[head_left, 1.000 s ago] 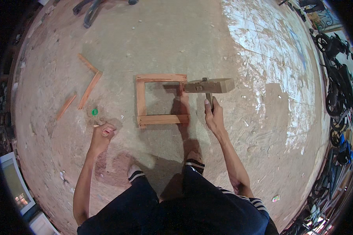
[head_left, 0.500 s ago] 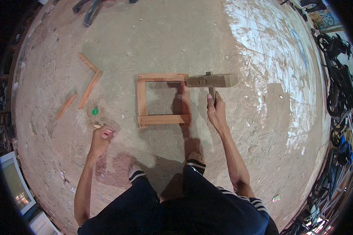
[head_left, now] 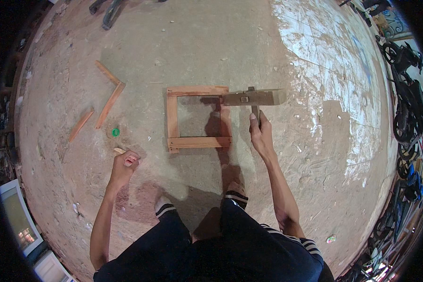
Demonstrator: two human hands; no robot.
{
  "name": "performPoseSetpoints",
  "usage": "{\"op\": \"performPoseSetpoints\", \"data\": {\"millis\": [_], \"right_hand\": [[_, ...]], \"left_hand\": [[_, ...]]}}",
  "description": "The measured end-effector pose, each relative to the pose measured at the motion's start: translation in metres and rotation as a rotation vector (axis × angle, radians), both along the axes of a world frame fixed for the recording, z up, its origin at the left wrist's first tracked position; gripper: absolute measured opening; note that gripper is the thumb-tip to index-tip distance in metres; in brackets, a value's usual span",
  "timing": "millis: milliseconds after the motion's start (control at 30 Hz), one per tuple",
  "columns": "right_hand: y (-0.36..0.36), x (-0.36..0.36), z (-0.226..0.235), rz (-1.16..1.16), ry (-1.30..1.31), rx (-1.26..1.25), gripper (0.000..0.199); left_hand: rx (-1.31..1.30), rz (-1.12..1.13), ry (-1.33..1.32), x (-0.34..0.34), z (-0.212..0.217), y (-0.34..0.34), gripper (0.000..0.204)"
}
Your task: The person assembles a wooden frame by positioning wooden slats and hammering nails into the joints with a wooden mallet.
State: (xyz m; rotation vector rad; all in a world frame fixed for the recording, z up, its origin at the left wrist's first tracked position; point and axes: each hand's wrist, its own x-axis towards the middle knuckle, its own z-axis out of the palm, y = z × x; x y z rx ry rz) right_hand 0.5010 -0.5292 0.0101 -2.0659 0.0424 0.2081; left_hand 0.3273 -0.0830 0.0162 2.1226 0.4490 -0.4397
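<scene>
On the floor ahead of my feet lies a square wooden frame (head_left: 173,117) made of reddish-brown strips joined at the corners. My right hand (head_left: 262,134) is closed round the handle of a hammer (head_left: 263,97) with a big blocky grey-brown head. The head's left end overlaps the frame's upper right corner in the view; whether it touches I cannot tell. To the left of the frame, my left hand (head_left: 124,167) is closed, fingers curled in. A short pale piece (head_left: 120,150) shows at its far side, too small to name.
Two joined wooden strips (head_left: 109,104) form an angle on the left, with a shorter strip (head_left: 81,126) beside them. A green ring (head_left: 116,132) lies near my left hand. Dark chair legs (head_left: 110,14) stand at the far left. Motorbikes (head_left: 404,94) line the right edge.
The whole view has shifted slightly, with the floor things a few pixels off. Both hands and the hammer keep nearly the same pose. More of the pale piece shows at my left hand.
</scene>
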Motion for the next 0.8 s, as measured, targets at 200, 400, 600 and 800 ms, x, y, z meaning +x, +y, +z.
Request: {"op": "performPoseSetpoints", "data": {"millis": [200,400,600,800], "right_hand": [[0.003,0.0,0.0,0.008,0.016,0.022,0.039],[-0.005,-0.017,0.01,-0.098,0.079,0.131,0.038],[-0.024,-0.044,0.007,-0.323,0.012,0.245,0.036],[-0.032,-0.064,0.003,-0.522,0.053,0.316,0.036]], "left_hand": [[0.002,-0.032,-0.02,-0.003,-0.004,0.001,0.013],[0.013,-0.057,-0.065,0.005,0.012,-0.007,0.014],[0.092,-0.377,-0.19,0.029,0.101,0.001,0.012],[0.306,-0.649,-0.01,0.093,0.159,-0.016,0.007]]}}
